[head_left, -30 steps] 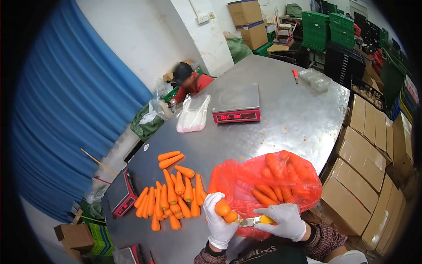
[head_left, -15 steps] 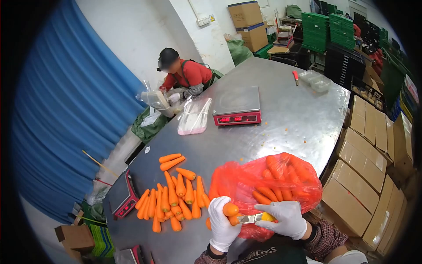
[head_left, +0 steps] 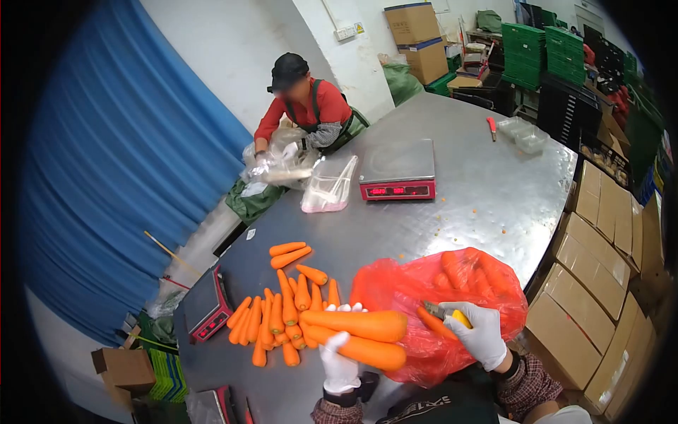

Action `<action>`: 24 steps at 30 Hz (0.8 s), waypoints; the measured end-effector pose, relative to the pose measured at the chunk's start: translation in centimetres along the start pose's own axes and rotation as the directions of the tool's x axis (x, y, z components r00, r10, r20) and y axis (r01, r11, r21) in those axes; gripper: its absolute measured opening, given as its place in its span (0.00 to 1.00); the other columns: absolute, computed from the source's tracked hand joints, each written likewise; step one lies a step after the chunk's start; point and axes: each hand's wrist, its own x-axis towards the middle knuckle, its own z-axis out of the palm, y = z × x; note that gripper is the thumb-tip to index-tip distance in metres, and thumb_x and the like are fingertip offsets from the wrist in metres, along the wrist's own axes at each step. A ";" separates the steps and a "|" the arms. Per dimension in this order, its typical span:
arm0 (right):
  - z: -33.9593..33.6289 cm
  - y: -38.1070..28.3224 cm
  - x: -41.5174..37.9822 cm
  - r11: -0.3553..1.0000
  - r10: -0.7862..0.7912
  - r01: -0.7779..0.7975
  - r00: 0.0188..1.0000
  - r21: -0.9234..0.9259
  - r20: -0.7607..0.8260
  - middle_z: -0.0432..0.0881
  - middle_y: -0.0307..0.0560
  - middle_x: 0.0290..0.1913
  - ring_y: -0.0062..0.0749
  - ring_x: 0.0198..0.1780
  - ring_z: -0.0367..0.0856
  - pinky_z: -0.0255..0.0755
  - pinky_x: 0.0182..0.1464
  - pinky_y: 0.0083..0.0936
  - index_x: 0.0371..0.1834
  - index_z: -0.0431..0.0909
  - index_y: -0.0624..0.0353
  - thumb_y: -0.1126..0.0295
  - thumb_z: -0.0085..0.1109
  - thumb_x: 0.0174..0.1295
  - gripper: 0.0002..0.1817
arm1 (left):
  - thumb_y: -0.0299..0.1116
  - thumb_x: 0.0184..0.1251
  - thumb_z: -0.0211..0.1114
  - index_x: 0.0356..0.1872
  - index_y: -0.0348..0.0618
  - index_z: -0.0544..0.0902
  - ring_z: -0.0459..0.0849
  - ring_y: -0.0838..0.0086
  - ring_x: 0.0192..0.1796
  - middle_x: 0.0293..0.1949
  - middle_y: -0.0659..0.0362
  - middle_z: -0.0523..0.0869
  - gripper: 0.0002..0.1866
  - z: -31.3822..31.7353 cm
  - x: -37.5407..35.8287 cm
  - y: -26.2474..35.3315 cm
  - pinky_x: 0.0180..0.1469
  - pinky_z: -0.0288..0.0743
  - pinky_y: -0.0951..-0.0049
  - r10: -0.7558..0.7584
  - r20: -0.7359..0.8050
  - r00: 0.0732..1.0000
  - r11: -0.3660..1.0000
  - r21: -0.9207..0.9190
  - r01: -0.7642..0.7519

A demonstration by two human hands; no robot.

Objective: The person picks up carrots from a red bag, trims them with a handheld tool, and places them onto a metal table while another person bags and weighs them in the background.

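Observation:
My left hand point(head_left: 339, 364) wears a white glove and holds two long carrots point(head_left: 357, 336) lying sideways, their thick ends pointing right. My right hand point(head_left: 482, 333), also gloved, grips a small knife with a yellow handle point(head_left: 448, 313) just in front of the red plastic bag point(head_left: 452, 290). That bag is full of carrots and sits at the near edge of the steel table point(head_left: 466, 191). A pile of loose carrots point(head_left: 282, 314) lies on the table to the left of my left hand.
A red scale point(head_left: 397, 172) stands mid-table beside clear bags point(head_left: 328, 185); another scale point(head_left: 205, 307) sits at the left edge. A person in a red top point(head_left: 307, 106) handles plastic bags at the far side. Cardboard boxes point(head_left: 597, 254) line the right. Clear trays point(head_left: 522, 133) rest far right.
My left hand now holds two carrots raised sideways instead of one carrot end. The knife has drawn away to the right. The person at the far side has stood up.

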 end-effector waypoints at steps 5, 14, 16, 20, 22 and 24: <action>0.7 -0.3 -1.0 0.953 -0.271 0.281 0.958 -0.118 0.095 0.85 0.44 0.29 0.35 0.27 0.84 0.77 0.34 0.27 0.46 0.88 0.56 0.63 0.75 0.53 0.18 | 0.45 0.66 0.56 0.63 0.36 0.72 0.75 0.57 0.67 0.60 0.50 0.79 0.29 -2.2 0.5 -2.2 0.75 0.63 0.54 -0.431 0.010 0.902 0.709 -0.615 0.346; 2.7 -1.2 -0.5 0.796 -0.477 0.482 0.872 -0.366 0.112 0.75 0.37 0.20 0.27 0.20 0.75 0.68 0.24 0.27 0.47 0.86 0.51 0.47 0.73 0.53 0.24 | 0.50 0.65 0.57 0.59 0.40 0.71 0.80 0.63 0.55 0.53 0.55 0.78 0.29 -1.2 -0.7 -2.3 0.59 0.76 0.62 -0.507 -0.031 0.861 0.720 -0.564 0.404; 2.3 -1.0 0.9 0.852 -0.350 0.317 0.937 -0.416 -0.005 0.76 0.39 0.21 0.30 0.21 0.78 0.71 0.25 0.29 0.47 0.86 0.52 0.50 0.74 0.53 0.23 | 0.50 0.65 0.58 0.59 0.39 0.71 0.79 0.63 0.55 0.53 0.54 0.78 0.29 -0.9 -0.9 -2.0 0.61 0.74 0.62 -0.451 0.082 0.889 0.645 -0.658 0.388; 1.3 1.3 2.2 0.955 -0.254 0.199 0.931 -0.218 -0.261 0.76 0.42 0.21 0.34 0.23 0.81 0.75 0.27 0.30 0.45 0.87 0.53 0.58 0.75 0.52 0.18 | 0.51 0.65 0.57 0.57 0.38 0.72 0.78 0.62 0.55 0.51 0.53 0.78 0.29 -0.7 -1.1 -1.7 0.63 0.72 0.62 -0.391 0.086 0.916 0.726 -0.584 0.364; 1.0 0.1 0.9 0.934 -0.344 0.338 0.938 -0.119 -0.040 0.76 0.42 0.21 0.33 0.22 0.80 0.73 0.27 0.29 0.45 0.88 0.53 0.57 0.76 0.51 0.19 | 0.52 0.65 0.56 0.54 0.38 0.73 0.77 0.61 0.53 0.49 0.53 0.78 0.28 0.0 -0.5 -1.2 0.63 0.71 0.59 -0.490 -0.101 0.866 0.743 -0.569 0.354; 1.5 -0.1 -0.5 0.900 -0.397 0.407 0.913 -0.154 0.090 0.77 0.43 0.23 0.34 0.23 0.78 0.71 0.29 0.30 0.49 0.87 0.51 0.59 0.77 0.46 0.24 | 0.52 0.63 0.57 0.52 0.38 0.73 0.77 0.60 0.53 0.48 0.54 0.78 0.27 -0.6 0.2 -2.4 0.65 0.69 0.56 -0.527 -0.067 0.847 0.676 -0.637 0.370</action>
